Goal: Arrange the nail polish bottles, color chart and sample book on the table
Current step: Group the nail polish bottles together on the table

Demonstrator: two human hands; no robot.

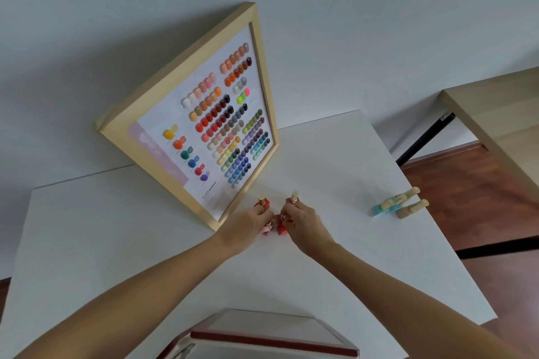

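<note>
**Two hands grouping red nail polish bottles in front of a framed colour chart**

Seen from above, a person reaches both bare arms across a white table (87, 242). The left hand (248, 223) and right hand (302, 220) meet near the table's middle, each curled around small red polish bottles. The left hand's fingers are closed on one red bottle (261, 203) whose pale cap pokes up above the knuckles, with a pinkish bottle (267, 229) tucked under the palm. The right hand is closed on another red bottle (293, 198), and a further red bottle (282, 229) sits beneath it. Whether the lower bottles are gripped or only touched cannot be told.

The step in hand appears to be setting the red bottles together as a cluster. The next move probably calls for releasing them upright without tipping the neighbours, since they stand very close together.

Just behind the hands, the colour chart (204, 125), a wooden frame filled with rows of painted nail samples, leans against the wall with its lower corner near the left hand; a careless knuckle could nudge it. Well apart on the right, near the table's edge, a second group of bottles (399, 205), blue and tan, waits. At the near edge lies the sample book (277, 332), dark red at the edges. Another table (495, 114) stands beyond
</note>
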